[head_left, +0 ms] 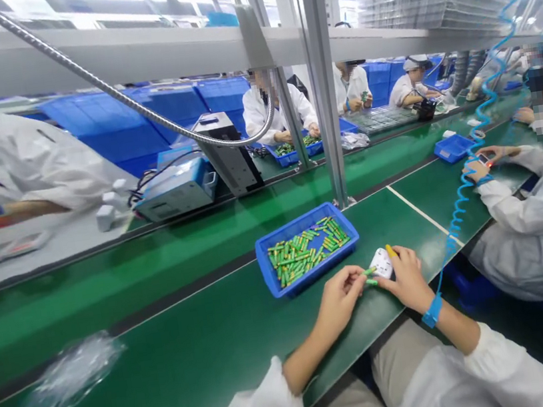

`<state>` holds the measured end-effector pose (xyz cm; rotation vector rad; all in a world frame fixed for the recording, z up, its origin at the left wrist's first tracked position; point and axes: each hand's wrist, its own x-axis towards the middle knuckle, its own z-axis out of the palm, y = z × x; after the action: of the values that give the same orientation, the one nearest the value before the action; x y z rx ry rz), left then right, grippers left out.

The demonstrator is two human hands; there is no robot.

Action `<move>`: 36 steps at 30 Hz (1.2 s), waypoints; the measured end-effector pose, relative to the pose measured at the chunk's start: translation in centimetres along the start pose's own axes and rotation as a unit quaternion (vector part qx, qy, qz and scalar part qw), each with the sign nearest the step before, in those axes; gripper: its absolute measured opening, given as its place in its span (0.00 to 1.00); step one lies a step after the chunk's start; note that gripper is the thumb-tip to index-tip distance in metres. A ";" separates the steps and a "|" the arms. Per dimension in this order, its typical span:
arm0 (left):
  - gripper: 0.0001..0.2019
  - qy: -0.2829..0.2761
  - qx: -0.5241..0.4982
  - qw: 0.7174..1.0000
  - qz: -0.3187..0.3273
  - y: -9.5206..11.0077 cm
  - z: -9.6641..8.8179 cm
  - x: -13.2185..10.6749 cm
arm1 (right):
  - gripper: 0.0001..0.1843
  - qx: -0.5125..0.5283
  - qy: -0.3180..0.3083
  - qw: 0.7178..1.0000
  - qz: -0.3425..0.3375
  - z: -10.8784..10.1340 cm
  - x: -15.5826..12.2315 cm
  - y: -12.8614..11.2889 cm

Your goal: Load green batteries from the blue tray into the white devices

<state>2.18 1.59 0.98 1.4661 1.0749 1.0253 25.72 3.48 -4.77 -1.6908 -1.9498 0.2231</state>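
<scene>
My right hand (409, 280) grips a white block (382, 263) with small dark slots, like a plug socket, above the green bench. Something yellow (390, 251), perhaps a finger cover, shows at that hand's fingertip. My left hand (341, 296) is closed, with its fingertips pinching a small green piece (370, 271) against the near side of the block. A second green piece (372, 281) shows just below, between the two hands; which hand holds it I cannot tell. Beyond my left hand stands a blue bin (267, 273) with many green, gold-ended pieces (303, 253) lying loose inside.
A metal post (325, 88) rises behind the bin. A coiled blue cord (458, 204) runs to my right wristband (433, 311). Clear plastic bags (73, 376) lie at left. A co-worker (530, 214) sits at right, near a small blue tray (453, 148); others work across the line.
</scene>
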 end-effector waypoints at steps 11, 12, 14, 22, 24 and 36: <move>0.19 0.021 0.001 0.999 0.032 -1.9 1.0 -0.2 | 0.24 0.475 -0.104 0.864 0.133 -3.5 -0.3 -5.8; 0.19 0.022 -0.001 0.999 0.033 -2.0 1.1 -0.2 | 0.24 0.493 -0.105 0.852 0.143 -3.6 0.0 -6.1; 0.19 0.016 0.006 0.999 0.040 -2.1 1.1 -0.2 | 0.26 0.514 -0.090 0.839 0.154 -4.4 0.7 -6.1; 0.25 -0.173 0.336 0.913 0.153 -3.6 2.1 -0.8 | 0.21 0.386 -0.107 0.910 0.110 -8.2 5.4 -0.1; 0.26 -0.176 0.380 0.897 0.144 -4.0 2.6 -0.7 | 0.19 0.328 -0.137 0.932 0.075 -8.0 6.2 0.9; 0.26 -0.178 0.398 0.891 0.126 -4.6 3.1 0.0 | 0.13 0.162 -0.186 0.960 -0.134 -5.9 7.4 0.8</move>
<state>4.61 1.30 -3.97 2.3977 1.0981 0.4289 28.87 9.43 1.99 -1.2222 -2.2349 0.7604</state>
